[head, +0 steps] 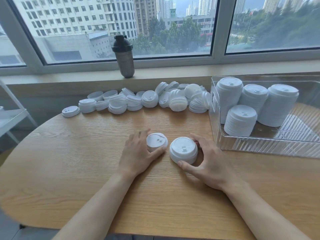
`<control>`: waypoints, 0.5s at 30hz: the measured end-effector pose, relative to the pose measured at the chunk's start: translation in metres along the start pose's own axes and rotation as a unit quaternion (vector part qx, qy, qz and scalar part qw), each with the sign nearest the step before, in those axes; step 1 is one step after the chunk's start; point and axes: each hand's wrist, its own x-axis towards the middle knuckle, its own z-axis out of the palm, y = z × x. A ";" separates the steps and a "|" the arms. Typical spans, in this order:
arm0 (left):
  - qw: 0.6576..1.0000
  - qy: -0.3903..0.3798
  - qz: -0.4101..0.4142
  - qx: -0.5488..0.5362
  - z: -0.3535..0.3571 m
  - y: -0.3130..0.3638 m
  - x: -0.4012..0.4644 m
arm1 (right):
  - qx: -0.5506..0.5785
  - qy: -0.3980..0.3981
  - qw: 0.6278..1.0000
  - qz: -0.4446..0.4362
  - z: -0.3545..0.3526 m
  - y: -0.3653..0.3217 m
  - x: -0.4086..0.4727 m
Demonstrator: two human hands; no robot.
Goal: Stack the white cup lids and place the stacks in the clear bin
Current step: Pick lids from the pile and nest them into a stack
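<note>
Two short stacks of white cup lids stand on the wooden table in front of me. My left hand (136,153) grips the left stack (156,142) from its left side, thumb at the front. My right hand (206,160) grips the right stack (183,150), thumb under its near edge and fingers behind it. A long heap of loose white lids (147,100) lies along the table's far edge. The clear bin (259,146) at the right holds several tall lid stacks (240,121).
A dark shaker bottle (125,58) stands on the window sill behind the heap. A white shelf frame (12,115) is at the far left. The table (86,153) has a rounded left edge, and bare wood lies between the heap and my hands.
</note>
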 end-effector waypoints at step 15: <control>0.967 0.014 -0.019 -0.252 -0.010 -0.001 -0.002 | 0.025 0.020 0.999 -0.002 0.001 0.000 0.001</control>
